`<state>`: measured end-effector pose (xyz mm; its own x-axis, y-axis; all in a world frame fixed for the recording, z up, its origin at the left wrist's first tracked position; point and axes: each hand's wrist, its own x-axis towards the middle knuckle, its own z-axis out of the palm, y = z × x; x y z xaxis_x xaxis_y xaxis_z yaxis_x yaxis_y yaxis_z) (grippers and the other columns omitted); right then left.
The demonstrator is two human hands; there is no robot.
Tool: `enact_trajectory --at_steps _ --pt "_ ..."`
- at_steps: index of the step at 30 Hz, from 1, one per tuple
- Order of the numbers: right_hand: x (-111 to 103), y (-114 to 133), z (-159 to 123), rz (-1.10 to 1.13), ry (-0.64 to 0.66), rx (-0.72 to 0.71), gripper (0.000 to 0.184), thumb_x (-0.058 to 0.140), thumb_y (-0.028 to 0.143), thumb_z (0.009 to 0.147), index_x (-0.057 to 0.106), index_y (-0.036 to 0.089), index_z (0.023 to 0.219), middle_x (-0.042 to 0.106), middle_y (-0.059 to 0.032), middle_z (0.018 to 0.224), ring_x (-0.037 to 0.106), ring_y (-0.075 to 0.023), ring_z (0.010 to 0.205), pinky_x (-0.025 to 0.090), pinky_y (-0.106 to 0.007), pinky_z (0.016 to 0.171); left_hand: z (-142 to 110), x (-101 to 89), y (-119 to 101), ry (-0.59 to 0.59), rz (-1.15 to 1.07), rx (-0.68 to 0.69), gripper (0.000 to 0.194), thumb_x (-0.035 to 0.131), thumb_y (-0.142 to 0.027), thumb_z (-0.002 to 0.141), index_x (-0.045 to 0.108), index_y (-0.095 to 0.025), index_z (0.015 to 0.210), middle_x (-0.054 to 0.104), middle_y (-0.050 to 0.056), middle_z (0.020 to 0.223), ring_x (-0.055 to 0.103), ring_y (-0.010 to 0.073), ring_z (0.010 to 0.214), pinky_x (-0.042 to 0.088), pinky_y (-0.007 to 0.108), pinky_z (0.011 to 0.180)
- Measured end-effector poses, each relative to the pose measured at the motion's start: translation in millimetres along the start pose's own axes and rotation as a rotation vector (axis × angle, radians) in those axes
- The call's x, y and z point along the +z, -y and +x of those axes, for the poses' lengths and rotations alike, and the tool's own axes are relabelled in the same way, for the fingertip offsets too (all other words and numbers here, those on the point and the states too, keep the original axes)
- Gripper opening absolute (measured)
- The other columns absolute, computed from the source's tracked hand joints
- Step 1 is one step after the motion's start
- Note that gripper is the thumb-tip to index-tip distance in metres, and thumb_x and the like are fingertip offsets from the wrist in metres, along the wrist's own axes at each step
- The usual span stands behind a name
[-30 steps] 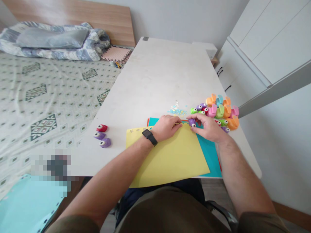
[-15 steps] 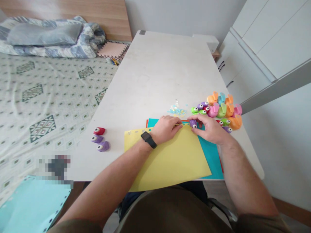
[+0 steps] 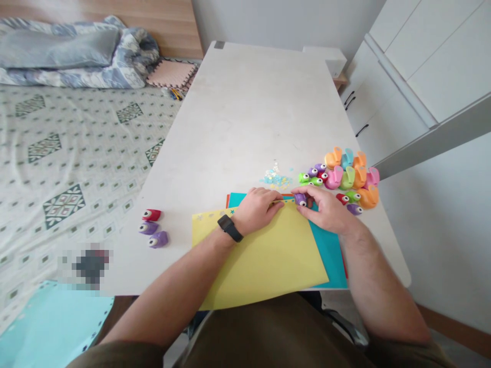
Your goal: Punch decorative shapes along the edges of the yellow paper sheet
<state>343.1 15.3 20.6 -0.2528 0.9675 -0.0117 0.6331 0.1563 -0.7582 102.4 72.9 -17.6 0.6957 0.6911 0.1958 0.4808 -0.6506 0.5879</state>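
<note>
A sheet of yellow paper (image 3: 264, 255) lies in front of me, with small shapes punched along its far edge. My left hand (image 3: 258, 207) pinches that far edge near the middle. In my right hand (image 3: 324, 207) is a small purple craft punch (image 3: 300, 200), held between thumb and fingers at the far edge of the yellow sheet, near its right corner. Whether the paper sits in the punch's slot is hidden. Beneath the yellow sheet are teal paper (image 3: 330, 260) and a red-orange sheet that shows only at its edges.
Punched paper bits (image 3: 276, 178) lie beyond my hands. Several small punches and larger orange, pink, green and blue ones (image 3: 359, 178) crowd the right side. Three small punches (image 3: 149, 228) stand at left. A light-blue punched sheet (image 3: 49, 322) lies off the table's left front corner.
The view has shifted slightly. Both hands keep their hold on the paper and the purple punch, with little visible movement between them.
</note>
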Motion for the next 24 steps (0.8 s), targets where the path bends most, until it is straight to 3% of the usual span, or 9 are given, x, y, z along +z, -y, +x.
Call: enact_trajectory --at_steps 8,24 --pt "3.9 0.6 1.0 -0.006 -0.009 -0.016 0.038 0.066 0.028 0.092 0.068 0.024 0.130 0.072 -0.0057 0.102 0.064 -0.0200 0.079 0.054 -0.035 0.072 1.0 0.8 0.6 0.008 0.012 -0.009 0.017 0.059 -0.032 0.101 0.071 -0.020 0.104 0.077 0.005 0.092 0.070 0.0222 0.089 0.051 0.038 0.086" --pt "8.7 -0.8 -0.3 -0.010 -0.031 -0.029 0.039 0.069 0.029 0.090 0.069 0.022 0.129 0.074 -0.0061 0.103 0.067 -0.0204 0.083 0.056 -0.035 0.075 3.0 0.6 -0.6 0.004 0.054 0.013 0.016 0.061 -0.030 0.099 0.072 -0.018 0.102 0.077 0.005 0.091 0.070 0.0212 0.085 0.051 0.034 0.080"
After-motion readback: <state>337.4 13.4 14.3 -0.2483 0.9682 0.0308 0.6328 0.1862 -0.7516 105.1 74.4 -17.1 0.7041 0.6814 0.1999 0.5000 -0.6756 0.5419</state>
